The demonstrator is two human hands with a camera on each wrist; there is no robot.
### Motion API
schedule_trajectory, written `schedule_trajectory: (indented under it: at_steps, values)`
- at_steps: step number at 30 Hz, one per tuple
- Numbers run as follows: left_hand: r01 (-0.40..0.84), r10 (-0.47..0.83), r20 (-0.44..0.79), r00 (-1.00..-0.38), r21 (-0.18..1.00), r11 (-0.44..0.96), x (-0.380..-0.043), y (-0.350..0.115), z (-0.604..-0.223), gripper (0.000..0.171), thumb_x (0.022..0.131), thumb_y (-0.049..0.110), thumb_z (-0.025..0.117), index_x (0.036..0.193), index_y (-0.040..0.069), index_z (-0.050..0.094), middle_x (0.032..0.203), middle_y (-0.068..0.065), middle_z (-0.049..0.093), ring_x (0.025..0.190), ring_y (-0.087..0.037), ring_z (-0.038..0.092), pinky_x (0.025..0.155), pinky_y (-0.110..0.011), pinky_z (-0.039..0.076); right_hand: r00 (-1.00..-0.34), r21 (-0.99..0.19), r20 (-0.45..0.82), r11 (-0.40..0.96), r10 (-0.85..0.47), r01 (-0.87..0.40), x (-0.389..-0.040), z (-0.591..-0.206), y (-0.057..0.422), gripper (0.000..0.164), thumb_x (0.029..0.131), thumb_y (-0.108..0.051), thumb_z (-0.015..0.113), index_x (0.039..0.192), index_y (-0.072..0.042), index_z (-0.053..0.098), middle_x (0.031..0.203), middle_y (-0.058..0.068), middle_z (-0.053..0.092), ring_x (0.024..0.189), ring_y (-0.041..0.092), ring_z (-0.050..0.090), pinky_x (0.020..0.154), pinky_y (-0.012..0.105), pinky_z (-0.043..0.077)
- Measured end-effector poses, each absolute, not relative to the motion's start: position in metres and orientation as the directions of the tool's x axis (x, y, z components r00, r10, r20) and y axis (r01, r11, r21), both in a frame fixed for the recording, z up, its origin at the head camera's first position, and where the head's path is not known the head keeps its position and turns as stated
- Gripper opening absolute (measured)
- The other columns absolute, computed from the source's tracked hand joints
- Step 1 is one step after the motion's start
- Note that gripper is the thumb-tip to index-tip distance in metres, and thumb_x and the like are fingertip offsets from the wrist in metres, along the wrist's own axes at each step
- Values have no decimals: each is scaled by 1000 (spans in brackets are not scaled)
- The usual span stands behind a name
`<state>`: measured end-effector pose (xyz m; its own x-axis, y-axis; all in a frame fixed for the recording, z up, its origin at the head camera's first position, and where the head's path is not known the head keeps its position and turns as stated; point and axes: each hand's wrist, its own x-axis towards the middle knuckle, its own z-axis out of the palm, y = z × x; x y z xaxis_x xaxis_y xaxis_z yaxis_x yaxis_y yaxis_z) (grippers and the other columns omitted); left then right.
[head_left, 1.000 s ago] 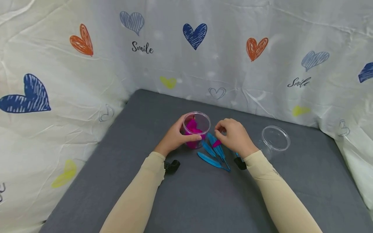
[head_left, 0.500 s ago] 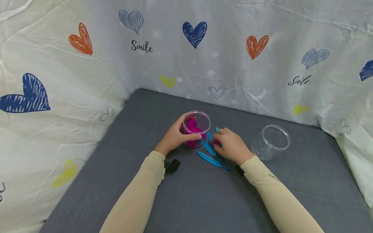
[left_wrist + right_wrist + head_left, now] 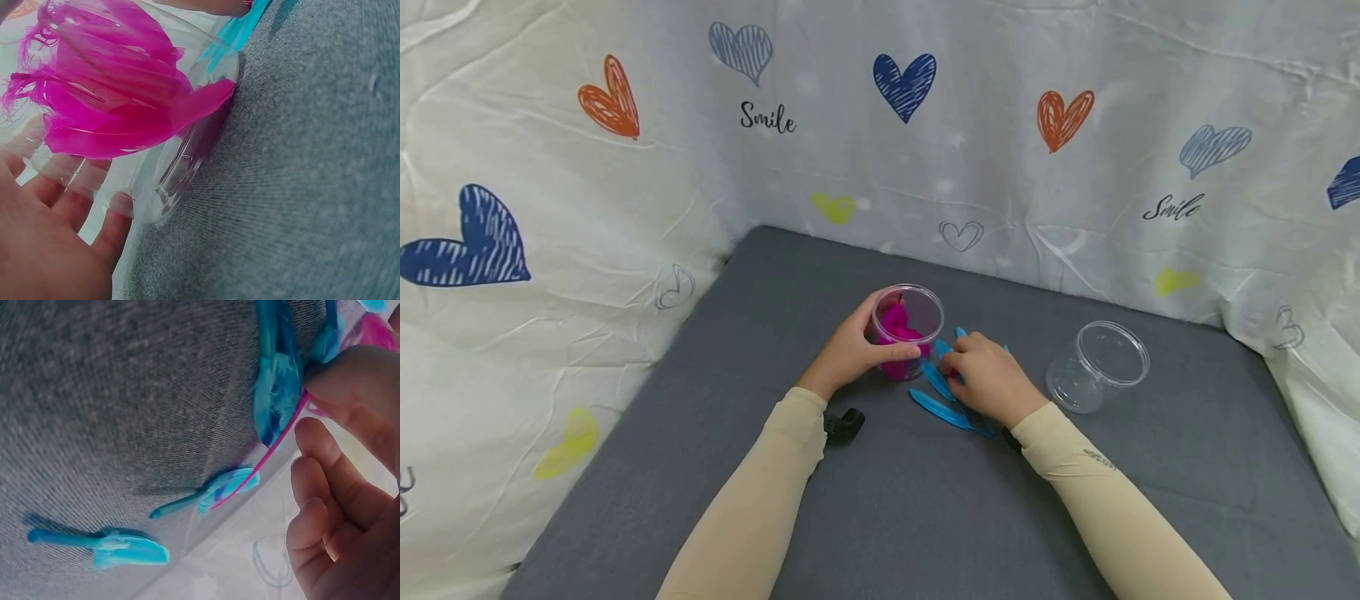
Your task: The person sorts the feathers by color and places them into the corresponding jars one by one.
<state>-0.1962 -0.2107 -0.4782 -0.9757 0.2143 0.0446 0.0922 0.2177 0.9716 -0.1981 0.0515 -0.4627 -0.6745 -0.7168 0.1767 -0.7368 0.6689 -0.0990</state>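
My left hand (image 3: 853, 346) grips a clear plastic jar (image 3: 932, 312) from its left side, the thumb across its front. Magenta feathers (image 3: 112, 81) fill the lower part of the jar, seen through its wall in the left wrist view. My right hand (image 3: 992, 379) is just right of the jar, low over several blue feathers (image 3: 938, 408) lying on the table. In the right wrist view its thumb and forefinger pinch a magenta feather (image 3: 275, 447), whose thin quill sticks out past the fingertips. Part of that feather is hidden behind the hand.
A second clear jar (image 3: 1075, 383), with no feathers in it, stands to the right on the grey cloth-covered table (image 3: 910, 517). A white curtain (image 3: 985, 158) printed with hearts hangs behind the table and along its sides.
My right hand has come down and slightly toward me over the blue feathers, and the magenta feather now mostly hides under it. The left hand and jar have stayed put.
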Motion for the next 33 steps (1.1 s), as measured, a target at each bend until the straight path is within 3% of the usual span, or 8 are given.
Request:
schedule_trajectory:
  at_steps: [10, 19, 25, 33]
  values:
    - [89, 211, 42, -977, 971, 220, -196, -210, -478, 91, 84, 52, 91, 160, 47, 41, 159, 11, 53, 142, -18, 55, 119, -52, 53, -631, -17, 223, 645, -743, -764, -195, -459, 50, 22, 90, -7, 80, 75, -18, 68, 75, 1, 51, 69, 18, 42, 61, 29, 37]
    - [88, 211, 39, -977, 970, 225, -196, -210, -476, 91, 84, 52, 91, 160, 45, 42, 160, 10, 52, 143, -19, 55, 120, -52, 51, -611, 32, 282, 644, -740, -765, -193, -454, 60, 22, 89, -6, 79, 73, -15, 67, 72, 3, 50, 68, 20, 42, 61, 30, 38]
    - [71, 203, 24, -979, 972, 224, -196, -208, -474, 92, 84, 50, 92, 160, 44, 41, 160, 9, 52, 145, -20, 53, 119, -53, 52, -641, -20, 270, 662, -718, -750, -192, -446, 73, 16, 88, -3, 77, 78, -15, 71, 72, 1, 47, 69, 17, 38, 62, 28, 35]
    - [64, 200, 19, -980, 973, 220, -195, -208, -474, 93, 84, 47, 93, 161, 43, 41, 160, 9, 52, 146, -22, 52, 115, -53, 56, -733, -150, 232, 721, -640, -677, -192, -431, 89, 6, 90, -10, 80, 91, -15, 79, 85, 0, 61, 79, 17, 49, 68, 30, 49]
